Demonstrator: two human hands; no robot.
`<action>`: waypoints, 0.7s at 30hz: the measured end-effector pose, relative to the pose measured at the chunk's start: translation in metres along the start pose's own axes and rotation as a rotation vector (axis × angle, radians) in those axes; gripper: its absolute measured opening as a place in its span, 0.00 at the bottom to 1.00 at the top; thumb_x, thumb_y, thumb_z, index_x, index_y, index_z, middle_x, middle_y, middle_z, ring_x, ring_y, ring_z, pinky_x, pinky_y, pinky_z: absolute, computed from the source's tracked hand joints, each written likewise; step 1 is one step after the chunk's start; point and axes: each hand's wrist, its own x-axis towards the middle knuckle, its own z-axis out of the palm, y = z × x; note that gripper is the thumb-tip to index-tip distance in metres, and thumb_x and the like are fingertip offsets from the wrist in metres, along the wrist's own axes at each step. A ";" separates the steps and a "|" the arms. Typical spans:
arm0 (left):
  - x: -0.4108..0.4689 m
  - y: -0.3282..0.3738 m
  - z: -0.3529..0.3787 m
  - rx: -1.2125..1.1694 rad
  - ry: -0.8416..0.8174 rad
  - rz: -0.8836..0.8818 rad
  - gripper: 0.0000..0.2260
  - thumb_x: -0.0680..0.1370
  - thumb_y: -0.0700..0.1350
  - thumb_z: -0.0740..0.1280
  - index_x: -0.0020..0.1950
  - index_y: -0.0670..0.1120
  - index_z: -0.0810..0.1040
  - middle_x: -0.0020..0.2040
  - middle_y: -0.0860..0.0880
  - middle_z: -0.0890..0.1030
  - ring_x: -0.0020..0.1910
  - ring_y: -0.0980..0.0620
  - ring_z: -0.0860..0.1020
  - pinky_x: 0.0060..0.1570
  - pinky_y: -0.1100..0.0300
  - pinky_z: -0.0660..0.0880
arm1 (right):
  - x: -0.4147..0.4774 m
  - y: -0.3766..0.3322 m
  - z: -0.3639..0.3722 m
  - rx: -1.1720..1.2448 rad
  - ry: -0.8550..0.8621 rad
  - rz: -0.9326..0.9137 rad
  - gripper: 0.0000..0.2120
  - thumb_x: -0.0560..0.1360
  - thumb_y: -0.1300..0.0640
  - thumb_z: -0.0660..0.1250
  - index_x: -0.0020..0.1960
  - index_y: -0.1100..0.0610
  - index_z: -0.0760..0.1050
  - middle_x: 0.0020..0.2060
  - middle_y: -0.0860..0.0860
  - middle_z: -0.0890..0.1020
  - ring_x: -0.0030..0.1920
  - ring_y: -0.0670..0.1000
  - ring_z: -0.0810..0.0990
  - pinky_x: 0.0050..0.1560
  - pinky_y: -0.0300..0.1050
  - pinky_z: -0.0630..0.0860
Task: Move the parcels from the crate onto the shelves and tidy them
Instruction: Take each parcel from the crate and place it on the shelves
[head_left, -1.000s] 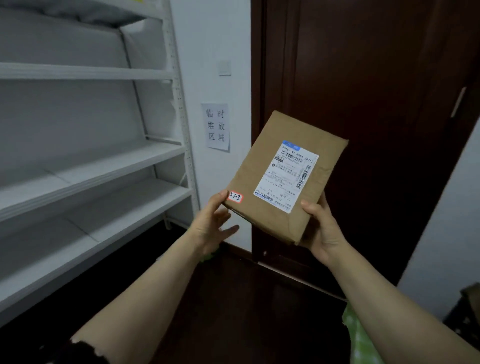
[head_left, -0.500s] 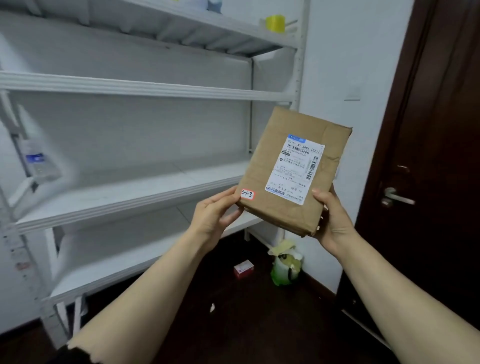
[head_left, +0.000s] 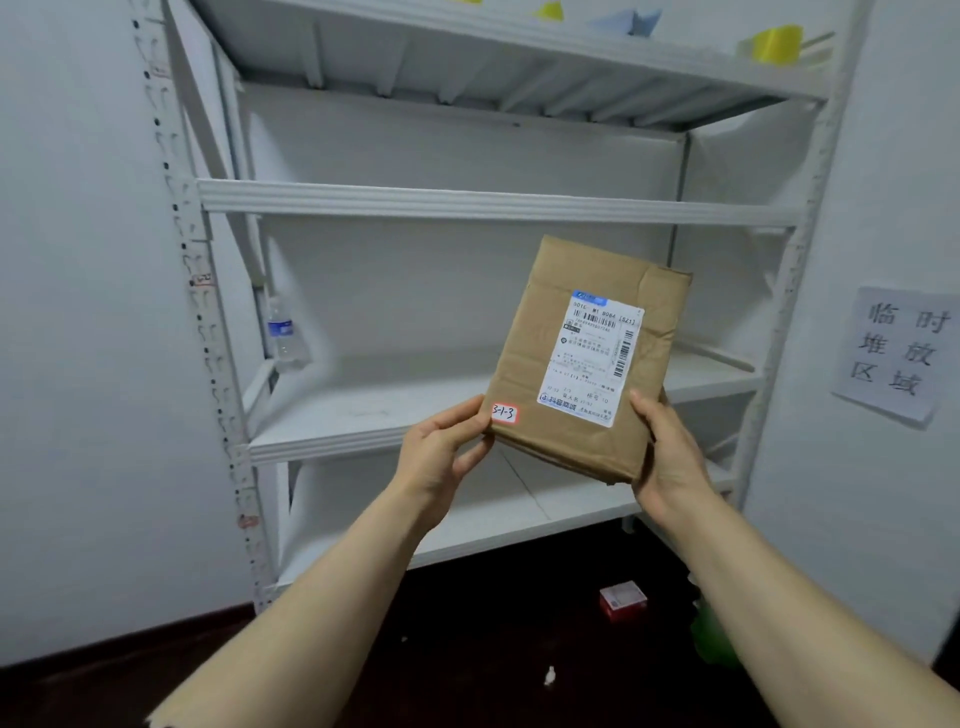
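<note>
A flat brown paper parcel (head_left: 540, 364) with a white shipping label and a small tag reading 3-1-3 is held up in front of the white metal shelving unit (head_left: 467, 202). My left hand (head_left: 441, 452) pinches its lower left corner. My right hand (head_left: 667, 457) grips its lower right edge, thumb on the front. The parcel is tilted slightly to the right and hangs level with the middle shelf (head_left: 363, 415). The crate is out of view.
A water bottle (head_left: 282, 332) stands at the middle shelf's left end. Yellow and blue items (head_left: 769, 44) sit on the top shelf. A small red box (head_left: 623, 600) and a green bag (head_left: 714, 634) lie on the dark floor. A paper sign (head_left: 898, 353) hangs on the right wall.
The view has swung left from the dark door to face the shelving squarely. Both hands keep the same hold on the parcel, which now hangs in front of the shelves.
</note>
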 end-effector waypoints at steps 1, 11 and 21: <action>0.006 0.004 -0.009 0.001 0.023 0.007 0.14 0.74 0.33 0.67 0.60 0.36 0.78 0.55 0.43 0.82 0.51 0.52 0.80 0.57 0.58 0.77 | 0.007 0.007 0.012 0.000 -0.033 0.010 0.19 0.76 0.55 0.65 0.67 0.49 0.73 0.56 0.51 0.83 0.57 0.53 0.81 0.54 0.51 0.79; 0.066 0.044 -0.066 0.019 0.230 0.124 0.10 0.74 0.34 0.68 0.55 0.39 0.81 0.49 0.46 0.85 0.48 0.56 0.83 0.57 0.60 0.76 | 0.087 0.049 0.102 -0.058 -0.304 0.142 0.15 0.77 0.51 0.63 0.63 0.39 0.72 0.54 0.46 0.84 0.51 0.53 0.83 0.43 0.47 0.78; 0.134 0.104 -0.090 0.032 0.412 0.277 0.12 0.75 0.35 0.68 0.58 0.38 0.80 0.51 0.46 0.85 0.51 0.54 0.82 0.58 0.59 0.76 | 0.168 0.069 0.193 -0.018 -0.435 0.127 0.20 0.74 0.60 0.67 0.63 0.45 0.73 0.51 0.47 0.84 0.44 0.48 0.83 0.41 0.44 0.75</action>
